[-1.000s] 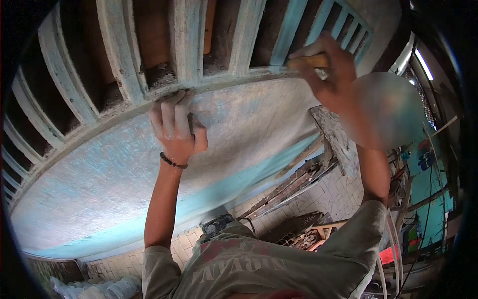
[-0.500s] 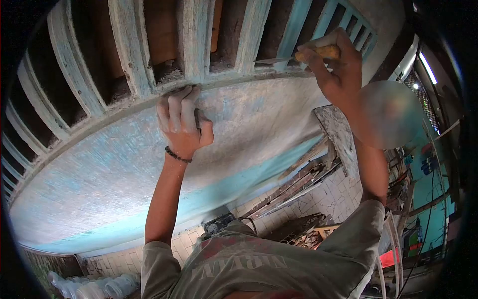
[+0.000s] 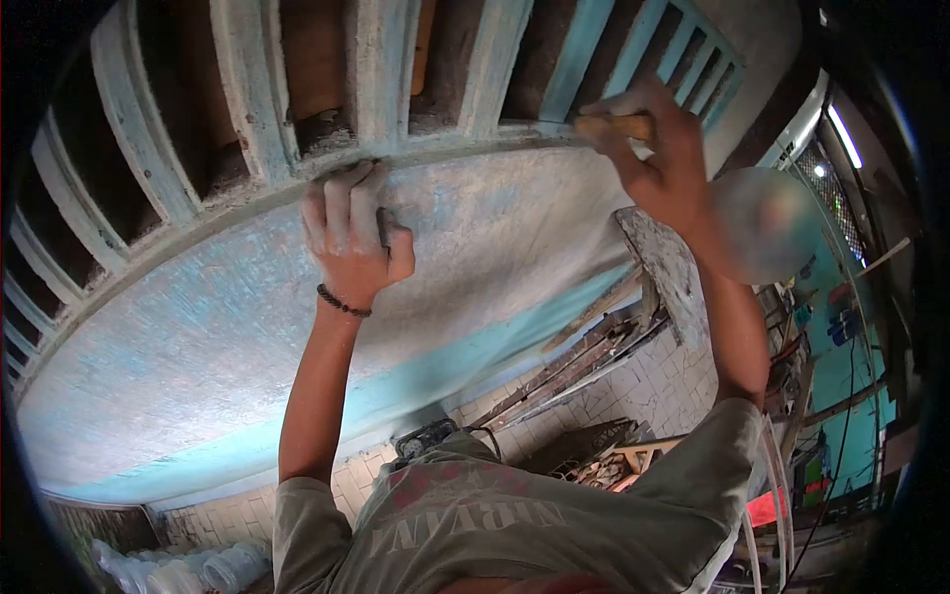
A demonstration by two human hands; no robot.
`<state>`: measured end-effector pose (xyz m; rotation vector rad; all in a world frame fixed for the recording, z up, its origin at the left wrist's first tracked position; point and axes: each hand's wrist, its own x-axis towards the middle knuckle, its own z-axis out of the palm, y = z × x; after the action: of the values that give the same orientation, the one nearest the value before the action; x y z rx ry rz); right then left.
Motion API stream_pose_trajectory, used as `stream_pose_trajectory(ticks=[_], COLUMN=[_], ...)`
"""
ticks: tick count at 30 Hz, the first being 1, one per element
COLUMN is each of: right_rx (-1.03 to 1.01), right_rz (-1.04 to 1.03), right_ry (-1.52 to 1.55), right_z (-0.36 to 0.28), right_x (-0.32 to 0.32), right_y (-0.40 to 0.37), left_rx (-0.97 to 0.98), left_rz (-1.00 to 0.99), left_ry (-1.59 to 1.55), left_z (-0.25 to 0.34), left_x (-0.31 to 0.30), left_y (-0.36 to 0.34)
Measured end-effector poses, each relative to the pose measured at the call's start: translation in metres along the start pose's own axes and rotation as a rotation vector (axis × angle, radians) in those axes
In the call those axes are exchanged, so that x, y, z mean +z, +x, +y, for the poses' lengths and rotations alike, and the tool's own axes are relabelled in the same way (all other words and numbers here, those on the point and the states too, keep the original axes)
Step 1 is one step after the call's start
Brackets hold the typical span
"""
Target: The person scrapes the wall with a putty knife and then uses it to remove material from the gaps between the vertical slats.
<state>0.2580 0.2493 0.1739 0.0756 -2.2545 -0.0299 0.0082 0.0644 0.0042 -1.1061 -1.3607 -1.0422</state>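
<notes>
My left hand point(image 3: 346, 220) rests against the top of the wall point(image 3: 228, 327), its dusty fingers curled at the ledge point(image 3: 435, 149) under the slats. A small dark edge shows between its thumb and fingers; I cannot make out what it is. Higher on the right, my right hand point(image 3: 665, 153) is closed around the yellowish handle of a scraper point(image 3: 618, 127). The scraper lies close to the ledge, by the foot of the blue slats point(image 3: 577, 61). Its thin blade is hard to see now.
Worn, blue-white slats point(image 3: 252, 89) run along the top, with dark gaps between. A weathered board point(image 3: 668, 267) leans below my right arm. Long wooden strips point(image 3: 554, 371) lie near the tiled floor point(image 3: 653, 391). Clear plastic containers point(image 3: 188, 569) stand at lower left.
My right hand with the scraper has moved slightly down and left along the ledge. My left hand keeps its place on the wall, while the whole view has shifted a little.
</notes>
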Motion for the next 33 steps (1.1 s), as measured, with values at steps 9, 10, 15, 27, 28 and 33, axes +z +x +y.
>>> stream_pose_trajectory(ticks=[9,10,15,27,28,33], right_rx=[-0.004,0.006,0.030,0.019,0.021,-0.017], right_rz=[0.008,-0.018,0.126,0.233,0.225,0.204], right_ry=[-0.009,-0.036,0.117,0.194,0.182,0.128], right_z=[0.005,0.002,0.000,0.008,0.008,0.006], right_x=[0.002,0.000,0.001,0.002,0.003,0.011], right_y=[0.000,-0.001,0.003,-0.010,-0.011,-0.012], left_rx=[0.032,0.029,0.040,0.056,0.061,0.062], left_rz=[0.012,0.011,0.000,0.020,0.022,0.016], left_ry=[0.004,0.005,0.006,-0.001,-0.002,-0.002], left_z=[-0.001,-0.002,-0.002,-0.001,-0.001,0.000], left_x=[0.001,0.001,-0.001,0.001,0.000,0.000], left_y=[-0.001,-0.001,0.001,0.002,0.002,0.004])
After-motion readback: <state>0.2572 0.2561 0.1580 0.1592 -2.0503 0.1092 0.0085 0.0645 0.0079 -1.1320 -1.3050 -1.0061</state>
